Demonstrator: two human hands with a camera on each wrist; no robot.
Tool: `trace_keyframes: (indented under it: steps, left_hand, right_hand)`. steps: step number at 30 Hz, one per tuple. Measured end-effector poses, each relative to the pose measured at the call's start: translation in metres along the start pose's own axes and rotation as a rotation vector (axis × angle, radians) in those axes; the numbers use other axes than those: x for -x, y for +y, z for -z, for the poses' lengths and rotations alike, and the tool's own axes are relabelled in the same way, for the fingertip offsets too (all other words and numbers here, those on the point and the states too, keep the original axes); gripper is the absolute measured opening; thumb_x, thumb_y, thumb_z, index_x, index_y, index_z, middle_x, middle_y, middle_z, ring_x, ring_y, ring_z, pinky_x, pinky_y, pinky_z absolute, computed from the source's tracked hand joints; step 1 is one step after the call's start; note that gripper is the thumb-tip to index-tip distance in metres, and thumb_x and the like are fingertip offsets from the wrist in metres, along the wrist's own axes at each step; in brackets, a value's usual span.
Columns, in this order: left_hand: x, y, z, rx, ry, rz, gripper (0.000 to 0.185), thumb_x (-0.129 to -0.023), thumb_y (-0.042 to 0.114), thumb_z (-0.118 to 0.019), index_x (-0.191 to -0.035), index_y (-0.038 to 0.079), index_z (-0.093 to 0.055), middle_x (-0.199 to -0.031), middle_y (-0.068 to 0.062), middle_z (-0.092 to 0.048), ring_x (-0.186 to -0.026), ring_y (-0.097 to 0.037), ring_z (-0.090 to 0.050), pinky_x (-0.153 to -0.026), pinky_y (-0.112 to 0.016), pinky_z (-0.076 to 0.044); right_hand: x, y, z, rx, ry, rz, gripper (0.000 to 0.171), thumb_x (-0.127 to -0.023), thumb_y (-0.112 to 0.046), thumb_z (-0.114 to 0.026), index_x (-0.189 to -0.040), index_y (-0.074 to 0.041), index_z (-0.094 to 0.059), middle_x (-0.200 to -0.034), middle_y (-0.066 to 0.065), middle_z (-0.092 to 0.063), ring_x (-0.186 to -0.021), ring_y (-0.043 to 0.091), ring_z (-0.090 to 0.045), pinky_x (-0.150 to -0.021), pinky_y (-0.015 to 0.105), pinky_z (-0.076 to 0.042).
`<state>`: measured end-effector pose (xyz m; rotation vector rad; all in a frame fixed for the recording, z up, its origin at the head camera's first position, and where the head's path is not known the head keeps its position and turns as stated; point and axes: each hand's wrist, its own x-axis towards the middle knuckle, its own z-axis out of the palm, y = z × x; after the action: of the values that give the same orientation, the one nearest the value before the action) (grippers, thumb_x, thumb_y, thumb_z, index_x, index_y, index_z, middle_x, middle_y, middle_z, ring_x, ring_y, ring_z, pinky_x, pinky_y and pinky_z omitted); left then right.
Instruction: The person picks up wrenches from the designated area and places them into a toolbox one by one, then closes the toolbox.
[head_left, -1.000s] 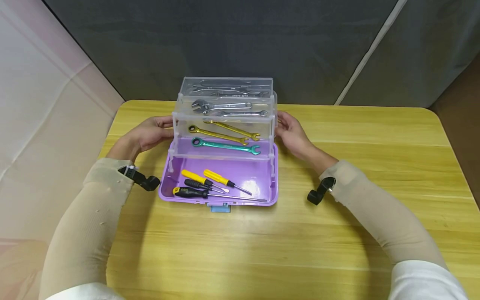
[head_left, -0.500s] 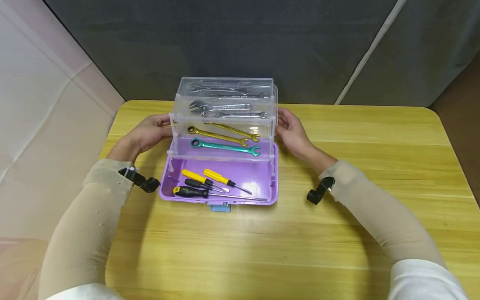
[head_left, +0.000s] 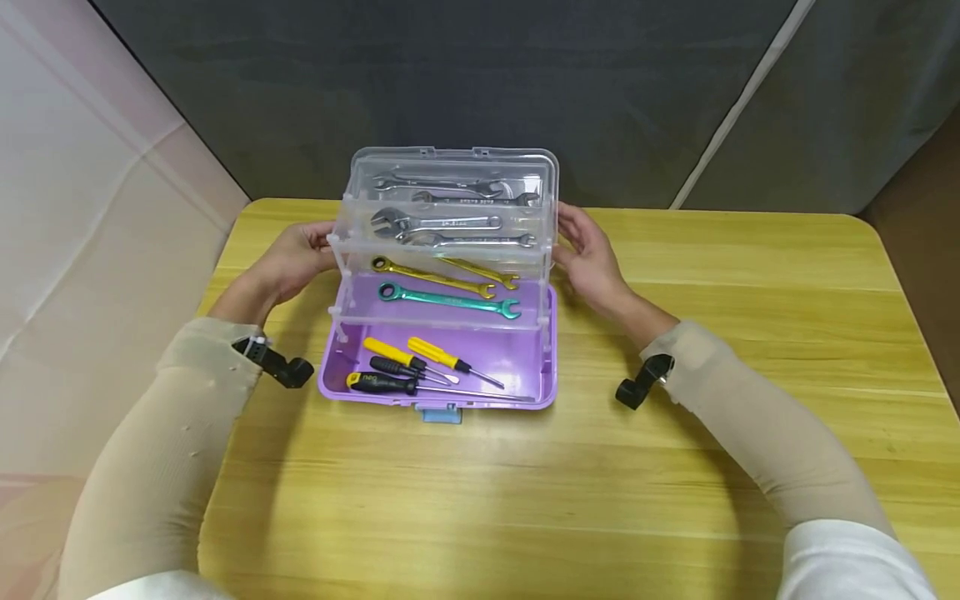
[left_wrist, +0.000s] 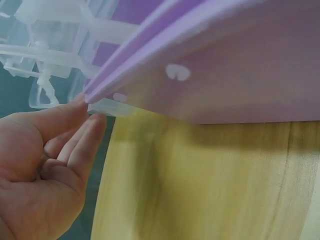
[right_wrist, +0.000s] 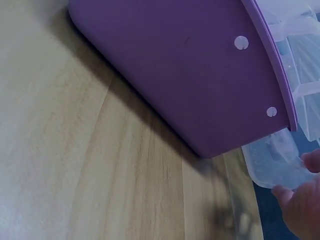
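A toolbox with a purple base [head_left: 510, 350] stands on the wooden table, its clear stepped trays [head_left: 427, 250] fanned out above it. Behind them the clear lid [head_left: 453, 153] is raised. My left hand [head_left: 291, 260] grips the lid's left side, thumb near the base's rear corner in the left wrist view. With thumb and fingers my right hand [head_left: 592, 262] holds the lid's right side. In the trays lie several silver wrenches [head_left: 435, 185], an adjustable wrench [head_left: 427, 223], gold wrenches [head_left: 435, 279] and a green wrench [head_left: 450, 300].
Yellow-handled screwdrivers [head_left: 438, 354], a short black screwdriver [head_left: 390, 367] and a long black-and-yellow screwdriver [head_left: 382, 382] lie in the base. A blue latch [head_left: 440, 414] sits at its front. A dark curtain [head_left: 600, 100] hangs behind the table.
The lid has swung up behind the trays, its top edge now showing. The trays and wrenches have shifted slightly forward and left, and both hands have moved slightly with the lid.
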<state>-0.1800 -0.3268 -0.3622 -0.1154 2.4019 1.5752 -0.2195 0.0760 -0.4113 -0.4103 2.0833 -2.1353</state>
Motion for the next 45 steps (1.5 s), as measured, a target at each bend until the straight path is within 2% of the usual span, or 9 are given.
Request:
trace_keyframes:
  steps: [6,12,19,22,25,30,37,40,45]
  left_hand:
    - [0.006,0.010,0.004,-0.044,-0.009,-0.023,0.043,-0.103,0.002,-0.056,-0.144,-0.005,-0.051,-0.103,0.021,-0.071,-0.095,0.000,-0.065,-0.086,-0.015,-0.053]
    - [0.016,0.023,0.007,-0.043,-0.029,-0.005,0.045,-0.108,0.016,-0.050,-0.149,-0.001,-0.047,-0.115,0.017,-0.069,-0.103,-0.002,-0.064,-0.087,-0.016,-0.053]
    - [0.027,0.035,0.012,0.206,-0.100,-0.065,0.067,-0.109,0.040,-0.043,-0.150,-0.012,-0.034,-0.125,0.005,-0.066,-0.114,-0.005,-0.063,-0.098,-0.019,-0.051]
    - [0.034,0.044,0.015,0.228,-0.160,-0.070,0.084,-0.106,0.057,-0.027,-0.154,-0.012,-0.022,-0.146,-0.012,-0.053,-0.130,-0.014,-0.055,-0.109,-0.024,-0.044]
    - [0.038,0.053,0.017,0.211,-0.215,-0.045,0.092,-0.102,0.064,-0.016,-0.158,-0.009,-0.011,-0.163,-0.025,-0.026,-0.148,-0.031,-0.035,-0.118,-0.030,-0.033]
    - [0.042,0.060,0.017,0.203,-0.256,-0.013,0.095,-0.100,0.067,-0.010,-0.158,-0.009,-0.004,-0.165,-0.030,-0.008,-0.152,-0.043,-0.013,-0.123,-0.035,-0.022]
    - [0.054,0.065,0.021,0.075,-0.272,-0.005,0.097,-0.099,0.070,-0.010,-0.159,-0.006,-0.009,-0.165,-0.028,-0.016,-0.151,-0.042,-0.020,-0.120,-0.033,-0.029]
    - [0.058,0.065,0.024,0.030,-0.292,-0.063,0.085,-0.103,0.064,-0.013,-0.159,0.001,-0.021,-0.159,-0.023,-0.032,-0.148,-0.035,-0.034,-0.114,-0.026,-0.038]
    - [0.065,0.057,0.029,0.100,-0.379,-0.176,0.060,-0.110,0.047,-0.020,-0.153,0.005,-0.031,-0.146,-0.009,-0.049,-0.136,-0.013,-0.048,-0.108,-0.019,-0.043]
  right_hand:
    - [0.001,-0.003,0.002,0.007,0.024,0.060,0.053,-0.093,0.021,-0.051,-0.143,0.006,-0.046,-0.150,0.020,-0.050,-0.142,0.028,-0.045,-0.121,0.037,-0.031]
    - [0.006,-0.009,0.005,0.001,0.025,0.132,0.049,-0.091,0.025,-0.050,-0.137,0.010,-0.045,-0.149,0.022,-0.051,-0.140,0.029,-0.047,-0.112,0.041,-0.044]
    - [0.013,-0.026,0.010,-0.081,0.049,0.207,0.032,-0.096,0.014,-0.042,-0.127,0.012,-0.052,-0.136,0.025,-0.060,-0.128,0.027,-0.058,-0.099,0.037,-0.055]
    - [0.017,-0.038,0.010,-0.120,0.028,0.181,0.029,-0.102,0.001,-0.046,-0.130,0.008,-0.050,-0.132,0.021,-0.062,-0.123,0.022,-0.060,-0.098,0.037,-0.055]
    - [0.022,-0.051,0.008,-0.121,-0.007,0.131,0.033,-0.106,-0.010,-0.048,-0.135,0.006,-0.045,-0.131,0.016,-0.058,-0.123,0.022,-0.057,-0.104,0.041,-0.051]
    - [0.030,-0.067,0.004,-0.072,-0.044,0.053,0.041,-0.108,-0.018,-0.045,-0.141,0.006,-0.039,-0.140,0.016,-0.048,-0.134,0.027,-0.049,-0.113,0.046,-0.043]
    - [0.043,-0.081,-0.001,-0.035,-0.033,-0.001,0.043,-0.109,-0.020,-0.043,-0.144,0.005,-0.037,-0.144,0.018,-0.044,-0.139,0.030,-0.045,-0.115,0.046,-0.040]
    - [0.052,-0.086,-0.004,-0.002,-0.034,-0.005,0.043,-0.109,-0.017,-0.047,-0.143,0.006,-0.039,-0.143,0.020,-0.048,-0.136,0.030,-0.047,-0.115,0.043,-0.041]
    - [0.065,-0.085,-0.004,0.033,-0.037,0.046,0.041,-0.105,-0.007,-0.053,-0.142,0.007,-0.042,-0.147,0.018,-0.050,-0.139,0.027,-0.046,-0.117,0.037,-0.038]
